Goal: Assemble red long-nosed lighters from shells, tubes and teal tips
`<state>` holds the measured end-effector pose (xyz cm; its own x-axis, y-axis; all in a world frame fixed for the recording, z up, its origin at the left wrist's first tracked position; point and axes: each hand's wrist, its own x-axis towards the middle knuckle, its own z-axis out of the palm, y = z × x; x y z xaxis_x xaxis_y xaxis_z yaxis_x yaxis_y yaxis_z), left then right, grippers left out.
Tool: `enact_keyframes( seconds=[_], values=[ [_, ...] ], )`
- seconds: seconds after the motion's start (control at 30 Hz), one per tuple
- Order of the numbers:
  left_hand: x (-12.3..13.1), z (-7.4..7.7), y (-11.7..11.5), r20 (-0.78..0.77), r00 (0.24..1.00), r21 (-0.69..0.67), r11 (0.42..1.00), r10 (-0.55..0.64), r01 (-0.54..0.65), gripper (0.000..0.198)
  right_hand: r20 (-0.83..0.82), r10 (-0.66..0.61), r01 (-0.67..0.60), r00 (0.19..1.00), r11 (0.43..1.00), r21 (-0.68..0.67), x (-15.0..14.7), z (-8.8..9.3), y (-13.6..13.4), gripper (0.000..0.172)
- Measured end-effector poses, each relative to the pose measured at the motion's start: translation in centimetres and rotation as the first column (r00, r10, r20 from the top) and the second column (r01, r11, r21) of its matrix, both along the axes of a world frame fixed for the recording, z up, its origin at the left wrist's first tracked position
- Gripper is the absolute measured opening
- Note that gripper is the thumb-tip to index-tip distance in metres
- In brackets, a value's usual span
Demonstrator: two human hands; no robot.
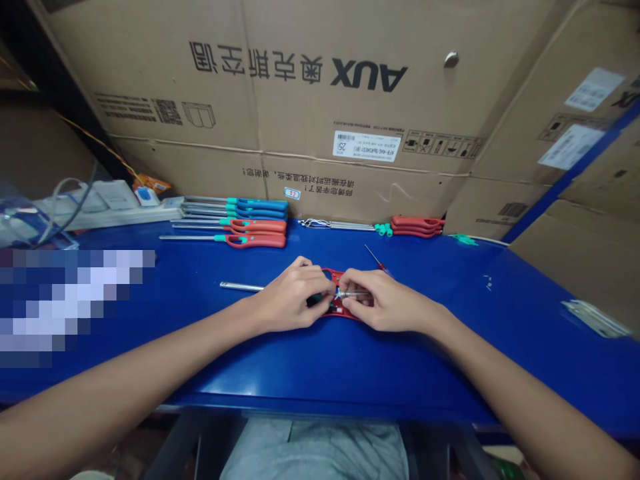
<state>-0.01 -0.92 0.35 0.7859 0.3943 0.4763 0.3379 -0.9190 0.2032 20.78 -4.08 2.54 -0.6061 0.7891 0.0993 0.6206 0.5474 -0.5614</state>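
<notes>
On the blue table, between my hands, is a long-nosed gas lighter with its red handle shell [345,312] opened, small white and green parts showing inside. Its metal tube [241,287] sticks out to the left from under my left hand [299,298]. The fingers of that hand are closed at the front end of the lighter, mostly hiding what they grip. My right hand [387,301] pinches a thin, clear-and-silver part [356,293] above the shell. A thin screwdriver [376,259] lies just beyond my right hand.
Finished-looking blue lighters [260,207] and red lighters [257,239] are stacked at the back left, beside a power strip [117,212]. Along the back lie metal tubes [350,226], green caps [384,230], red shells [417,227] and green pieces [465,239]. A cardboard wall [300,133] stands behind.
</notes>
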Motion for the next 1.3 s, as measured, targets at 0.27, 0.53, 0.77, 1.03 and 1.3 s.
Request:
enact_keyframes(
  seconds=[0.27, 0.53, 0.77, 1.03, 1.3],
  values=[
    [0.01, -0.12, 0.01, 0.003, 1.0, 0.011, 1.0, -0.001, 0.001, 0.021, -0.002, -0.001, 0.001, 1.0, 1.0, 0.002, 0.04, -0.02, -0.06, 0.013],
    [0.04, -0.16, -0.02, 0.008, 1.0, 0.034, 0.999, -0.008, 0.007, 0.019, 0.007, -0.004, 0.004, 1.0, 1.0, 0.006, -0.02, -0.08, -0.1, 0.013],
    [0.05, 0.04, -0.13, 0.002, 1.0, -0.001, 1.0, 0.011, -0.011, 0.016, 0.002, 0.006, -0.006, 1.0, 1.0, 0.027, 0.0, 0.08, -0.1, 0.013],
    [0.12, 0.45, -0.37, 0.054, 0.997, -0.036, 0.998, 0.059, -0.057, 0.01, -0.059, 0.031, -0.027, 0.998, 0.997, 0.075, -0.08, 0.11, 0.05, 0.009],
    [-0.02, 0.39, -0.15, 0.047, 0.998, -0.022, 0.999, 0.029, -0.028, 0.014, -0.065, 0.011, -0.006, 0.998, 0.998, 0.069, 0.02, -0.05, 0.12, 0.008]
  ],
)
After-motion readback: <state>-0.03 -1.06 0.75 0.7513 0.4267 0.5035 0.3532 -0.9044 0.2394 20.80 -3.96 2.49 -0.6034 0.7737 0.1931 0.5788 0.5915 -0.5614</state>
